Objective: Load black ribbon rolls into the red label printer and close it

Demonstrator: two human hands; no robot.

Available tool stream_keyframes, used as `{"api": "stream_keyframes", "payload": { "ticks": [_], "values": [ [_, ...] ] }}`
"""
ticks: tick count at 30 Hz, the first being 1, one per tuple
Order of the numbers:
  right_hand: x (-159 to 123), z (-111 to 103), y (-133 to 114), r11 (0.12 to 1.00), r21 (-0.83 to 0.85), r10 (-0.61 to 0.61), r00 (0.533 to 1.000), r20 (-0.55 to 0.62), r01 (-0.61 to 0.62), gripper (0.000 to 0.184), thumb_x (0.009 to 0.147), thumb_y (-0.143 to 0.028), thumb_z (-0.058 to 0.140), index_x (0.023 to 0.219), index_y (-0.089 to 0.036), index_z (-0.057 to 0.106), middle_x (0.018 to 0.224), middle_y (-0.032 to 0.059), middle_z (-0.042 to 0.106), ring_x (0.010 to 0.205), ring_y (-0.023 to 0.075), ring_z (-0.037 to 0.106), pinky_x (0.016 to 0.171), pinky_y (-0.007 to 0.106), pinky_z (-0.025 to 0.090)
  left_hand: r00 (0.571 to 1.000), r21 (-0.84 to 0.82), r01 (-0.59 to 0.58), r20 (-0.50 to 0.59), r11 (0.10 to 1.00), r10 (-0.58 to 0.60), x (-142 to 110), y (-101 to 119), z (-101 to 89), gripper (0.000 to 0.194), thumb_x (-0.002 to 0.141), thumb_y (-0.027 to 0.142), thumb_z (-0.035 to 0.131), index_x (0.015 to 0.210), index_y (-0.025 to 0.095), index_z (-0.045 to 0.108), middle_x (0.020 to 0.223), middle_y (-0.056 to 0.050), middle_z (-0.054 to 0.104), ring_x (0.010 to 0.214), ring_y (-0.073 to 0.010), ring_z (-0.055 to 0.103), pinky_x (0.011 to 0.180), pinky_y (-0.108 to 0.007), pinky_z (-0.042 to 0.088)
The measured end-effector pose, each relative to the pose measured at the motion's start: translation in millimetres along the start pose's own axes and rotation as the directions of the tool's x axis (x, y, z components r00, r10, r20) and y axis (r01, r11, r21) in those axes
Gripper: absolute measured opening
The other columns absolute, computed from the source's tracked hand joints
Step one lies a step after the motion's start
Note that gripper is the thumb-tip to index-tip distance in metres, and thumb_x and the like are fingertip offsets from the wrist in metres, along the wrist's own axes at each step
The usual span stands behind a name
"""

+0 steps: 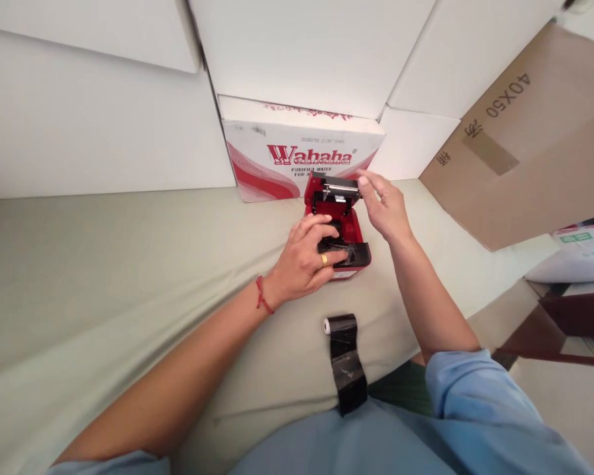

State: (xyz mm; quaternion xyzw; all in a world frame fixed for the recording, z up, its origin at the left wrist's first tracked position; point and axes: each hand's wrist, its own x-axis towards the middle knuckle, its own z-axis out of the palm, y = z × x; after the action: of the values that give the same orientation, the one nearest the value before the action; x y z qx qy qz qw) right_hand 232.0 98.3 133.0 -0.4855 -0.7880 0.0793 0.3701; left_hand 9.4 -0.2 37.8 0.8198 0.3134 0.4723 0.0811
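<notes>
A small red and black label printer [359, 234] sits on the cloth-covered surface with its lid [340, 190] raised. My left hand [309, 254] lies over its left side, fingers spread and reaching into the open body, with a fingertip on the black front part. What lies under those fingers is mostly hidden. At the lid's right edge is my right hand [383, 201], its thumb and fingers closed on that edge. Nearer to me, a roll of black ribbon [344, 326] on a white core lies partly unrolled toward my body.
A white and red Wahaha carton [257, 152] stands behind the printer, against white panels [301, 46]. To the right leans a large brown cardboard sheet [539, 138], with a white package [579, 254] beyond it. The pale green cloth [103, 264] has wrinkles at left.
</notes>
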Motion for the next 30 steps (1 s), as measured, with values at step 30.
{"api": "stream_keyframes", "payload": {
  "ticks": [30],
  "values": [
    [-108.6, -22.6, -42.7, 0.944, -0.288, -0.032, 0.911, 0.411, 0.163, 0.049, 0.117, -0.037, 0.055, 0.156, -0.013, 0.071, 0.171, 0.0198, 0.064, 0.164, 0.0330, 0.058, 0.141, 0.059, 0.042, 0.936, -0.443, 0.271, -0.086, 0.855, -0.341, -13.9, -29.5, 2.1, 0.071, 0.099, 0.041, 0.074, 0.166, 0.031, 0.052, 0.153, -0.010, 0.074, 0.160, -0.0355, 0.059, 0.149, -0.064, 0.022]
  ]
}}
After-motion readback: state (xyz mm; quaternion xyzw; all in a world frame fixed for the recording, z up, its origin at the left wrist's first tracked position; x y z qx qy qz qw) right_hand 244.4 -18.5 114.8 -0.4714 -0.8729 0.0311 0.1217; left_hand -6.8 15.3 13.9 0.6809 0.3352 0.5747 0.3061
